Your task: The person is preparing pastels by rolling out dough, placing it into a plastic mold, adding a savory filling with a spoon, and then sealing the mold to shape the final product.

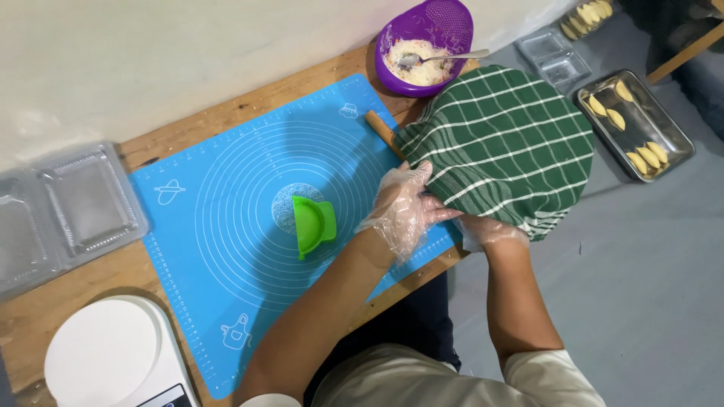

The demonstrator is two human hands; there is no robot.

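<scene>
A green cloth with white checks [505, 147] covers a round thing at the right end of the wooden table [226, 117]. My left hand [403, 207], in a clear plastic glove, rests on the cloth's near left edge. My right hand [486, 230], gloved too, reaches under the cloth's front edge, its fingers hidden. A green folding dumpling press [313, 224] lies shut on the blue silicone mat [226, 249], left of my left hand. A wooden rolling pin [383, 133] pokes out from under the cloth.
A purple bowl [445, 19] of white filling with a metal spoon [441, 57] stands at the back. A steel tray [635, 124] of shaped dumplings sits on the grey floor at right. Clear plastic boxes [68, 211] lie at left, a white kitchen scale [105, 354] near left.
</scene>
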